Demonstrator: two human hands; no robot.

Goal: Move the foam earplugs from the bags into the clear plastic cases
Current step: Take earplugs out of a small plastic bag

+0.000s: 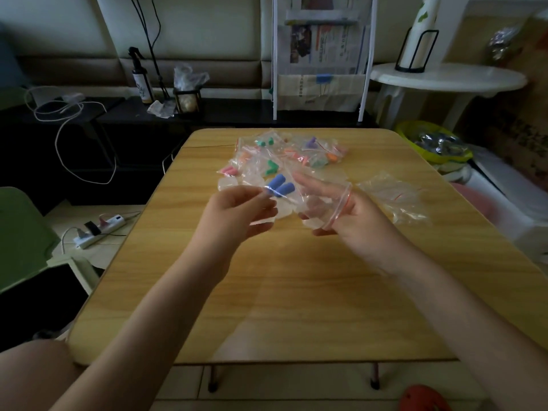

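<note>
Above the middle of the wooden table point(296, 292) I hold a small clear zip bag point(314, 200) with a red seal strip. My right hand point(353, 215) has its fingers pushed inside the bag's mouth. My left hand point(237, 209) pinches the bag's far end, where two blue foam earplugs point(280, 186) sit. Behind them lies a heap of small bags point(284, 155) with green, pink, orange and purple earplugs. Clear plastic cases point(228, 183) lie by the heap, partly hidden by my hands.
A flat bag with nothing in it point(394, 200) lies on the table to the right. A power strip point(99, 229) and cables lie on the floor at left, next to a green chair point(20, 238). A white round side table point(447, 78) stands at the back right.
</note>
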